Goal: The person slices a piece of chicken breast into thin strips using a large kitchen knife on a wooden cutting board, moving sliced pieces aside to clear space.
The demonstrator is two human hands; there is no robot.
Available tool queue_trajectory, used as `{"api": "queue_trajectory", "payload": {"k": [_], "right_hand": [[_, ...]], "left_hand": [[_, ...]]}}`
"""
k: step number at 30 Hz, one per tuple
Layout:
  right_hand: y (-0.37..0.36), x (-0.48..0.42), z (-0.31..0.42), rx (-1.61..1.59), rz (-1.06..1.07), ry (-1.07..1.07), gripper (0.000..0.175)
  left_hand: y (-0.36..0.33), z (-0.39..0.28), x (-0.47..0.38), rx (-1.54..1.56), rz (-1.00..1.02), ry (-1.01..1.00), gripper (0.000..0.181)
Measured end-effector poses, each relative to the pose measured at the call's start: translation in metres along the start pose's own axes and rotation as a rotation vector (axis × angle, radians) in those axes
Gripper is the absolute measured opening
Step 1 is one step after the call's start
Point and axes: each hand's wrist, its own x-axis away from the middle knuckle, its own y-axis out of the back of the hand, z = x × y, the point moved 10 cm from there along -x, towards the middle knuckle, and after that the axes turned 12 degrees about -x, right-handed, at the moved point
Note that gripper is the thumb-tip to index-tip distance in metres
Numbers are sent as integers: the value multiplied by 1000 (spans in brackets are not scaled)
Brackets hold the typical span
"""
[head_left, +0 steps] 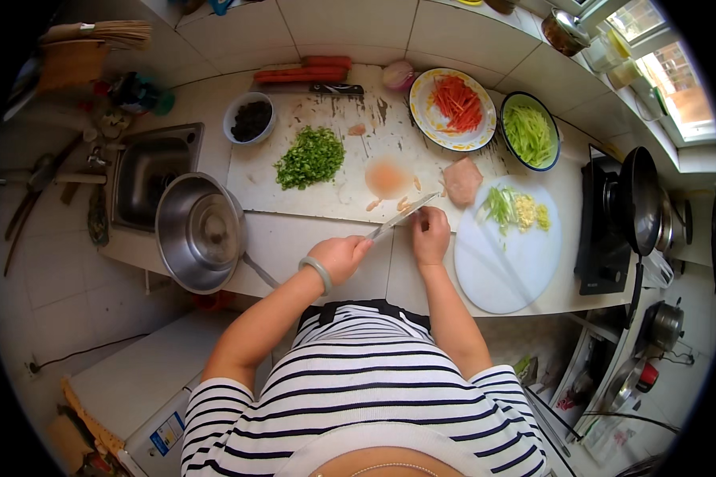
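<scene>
My left hand (337,259), with a pale bangle at the wrist, grips the handle of a kitchen knife (401,216). The blade slants up and right over the front edge of a worn white cutting board (256,194). Beside the blade, my right hand (431,235) has curled fingers; whether they pinch anything is hidden. A pale pink chunk of raw meat (462,182) rests just beyond that hand. Small meat pieces (373,206) lie near the blade, below a blurred round pinkish patch (388,177) that I cannot identify. Chopped green vegetable (310,158) is heaped on the board.
Right of the meat lies a round white board (504,274) with chopped aromatics (525,211). Behind stand a plate of carrot shreds (456,104) and a bowl of green shreds (530,136). A steel basin (200,232) overhangs the counter by the sink (155,161). A wok (638,200) is at right.
</scene>
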Motion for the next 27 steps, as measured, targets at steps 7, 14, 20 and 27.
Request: {"api": "queue_trajectory", "payload": {"k": [7, 14, 20, 27], "right_hand": [[-7, 1, -9, 211, 22, 6, 18], [-12, -3, 1, 272, 39, 119, 18], [-13, -5, 25, 249, 75, 186, 15], [-29, -26, 23, 207, 199, 78, 13]], "left_hand": [[-10, 1, 4, -137, 50, 60, 41], [-16, -5, -17, -259, 56, 80, 41], [-16, 7, -24, -96, -35, -12, 45], [10, 56, 14, 464, -88, 208, 49]]}}
